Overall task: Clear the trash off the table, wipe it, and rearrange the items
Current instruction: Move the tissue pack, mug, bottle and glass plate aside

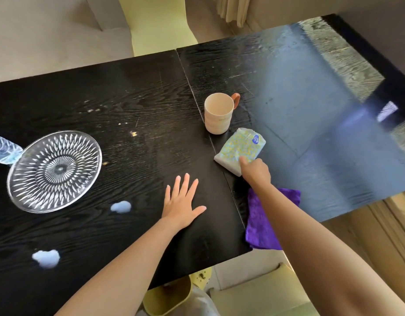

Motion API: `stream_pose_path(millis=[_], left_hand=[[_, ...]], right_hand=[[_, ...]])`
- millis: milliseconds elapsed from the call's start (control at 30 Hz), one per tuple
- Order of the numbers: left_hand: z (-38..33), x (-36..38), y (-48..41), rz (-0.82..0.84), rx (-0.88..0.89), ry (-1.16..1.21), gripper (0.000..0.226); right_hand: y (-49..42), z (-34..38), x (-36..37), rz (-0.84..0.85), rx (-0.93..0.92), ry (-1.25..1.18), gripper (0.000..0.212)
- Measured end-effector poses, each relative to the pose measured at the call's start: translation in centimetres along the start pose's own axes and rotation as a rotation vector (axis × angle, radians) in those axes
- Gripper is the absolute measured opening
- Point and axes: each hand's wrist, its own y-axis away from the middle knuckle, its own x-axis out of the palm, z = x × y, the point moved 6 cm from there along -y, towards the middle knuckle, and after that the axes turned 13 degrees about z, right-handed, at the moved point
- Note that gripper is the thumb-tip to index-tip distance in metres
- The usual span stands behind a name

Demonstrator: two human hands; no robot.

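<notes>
My right hand (255,171) is closed on the near end of a tissue pack (240,149) with a yellow and blue pattern, lying on the black table (137,106) just in front of a cream mug (218,114) with an orange handle. My left hand (182,202) rests flat on the table, fingers spread, holding nothing. A purple cloth (263,226) lies at the near edge under my right forearm. Two crumpled white tissues (121,206) (46,258) lie near the front left. Small crumbs (133,133) dot the middle.
A clear glass plate (54,171) sits at the left, with a plastic water bottle (3,149) lying beside it at the frame edge. A yellow bin (167,297) stands on the floor below the table's near edge. A pale chair (160,21) is behind the table.
</notes>
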Motion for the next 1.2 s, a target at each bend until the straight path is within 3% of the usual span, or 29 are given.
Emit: stream_pose_path(millis=[167, 233, 367, 533, 700, 900, 1067, 1200], left_hand=[[-0.1, -1.2, 0.2, 0.063, 0.003, 0.045, 0.075], [0.2, -2.2, 0.6, 0.09, -0.01, 0.126, 0.07], [1.6, -4.3, 2.6, 0.136, -0.014, 0.198, 0.066], [5.8, -7.1, 5.3, 0.148, -0.037, 0.342, 0.062], [12.2, -9.5, 9.4, 0.133, -0.079, 0.416, 0.052], [21.9, -10.8, 15.4, 0.067, -0.174, 0.464, 0.044], [29.5, -9.7, 17.9, 0.002, -0.232, 0.672, 0.02], [35.6, -8.4, 18.6, -0.095, -0.356, 0.899, 0.041]], right_hand=[[3.1, 1.9, -0.8, -0.131, -0.059, 0.125, 0.058], [4.2, 3.4, -0.9, -0.112, -0.046, 0.234, 0.064], [6.4, 7.0, -0.1, 0.084, -0.002, 0.364, 0.07], [11.0, 13.3, 3.3, 0.453, -0.117, 0.781, 0.05], [16.1, 18.4, 7.0, 0.597, -0.17, 0.981, 0.049], [18.9, 23.5, 14.6, 0.613, -0.261, 0.98, 0.051], [20.1, 26.5, 21.3, 0.612, -0.343, 0.965, 0.043], [19.0, 27.6, 25.5, 0.546, -0.367, 0.913, 0.043]])
